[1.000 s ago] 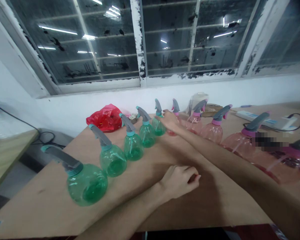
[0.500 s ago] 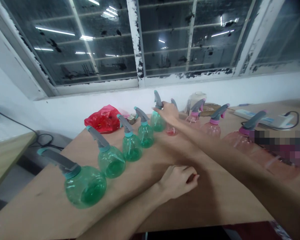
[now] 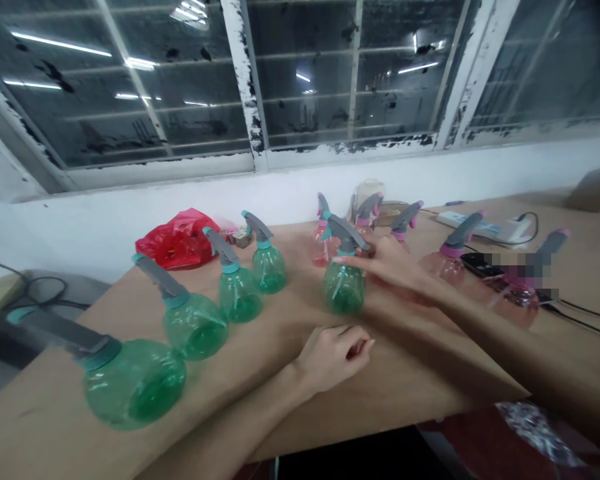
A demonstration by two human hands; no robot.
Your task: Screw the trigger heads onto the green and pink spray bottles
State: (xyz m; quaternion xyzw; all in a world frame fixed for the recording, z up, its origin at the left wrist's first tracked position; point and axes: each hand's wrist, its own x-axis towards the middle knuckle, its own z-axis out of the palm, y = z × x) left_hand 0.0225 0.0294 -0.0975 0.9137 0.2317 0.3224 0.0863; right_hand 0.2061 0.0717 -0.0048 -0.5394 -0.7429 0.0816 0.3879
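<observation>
My right hand [image 3: 387, 259] reaches across the table, its fingers closed round the neck of a green spray bottle [image 3: 345, 287] with a grey and teal trigger head. That bottle is upright, apart from the other green ones. Loosely curled, my left hand [image 3: 333, 357] rests near the table's front edge with nothing seen in it. To its left, several green spray bottles stand in a slanting row, from a near one [image 3: 135, 383] to a far one [image 3: 269, 268]. A pink spray bottle [image 3: 324, 248] stands just behind the held bottle, partly hidden by it.
More pink spray bottles [image 3: 443, 265] stand on the right, some behind my right arm. A red plastic bag [image 3: 177, 237] lies at the back left. A white power strip [image 3: 485, 228], a phone [image 3: 481, 265] and black cables [image 3: 587, 311] lie at right. The window wall [image 3: 290, 193] bounds the table behind.
My right hand has brought the green spray bottle from the far end of the row toward me and to the right. My left hand keeps its curled pose. The view has shifted somewhat rightward.
</observation>
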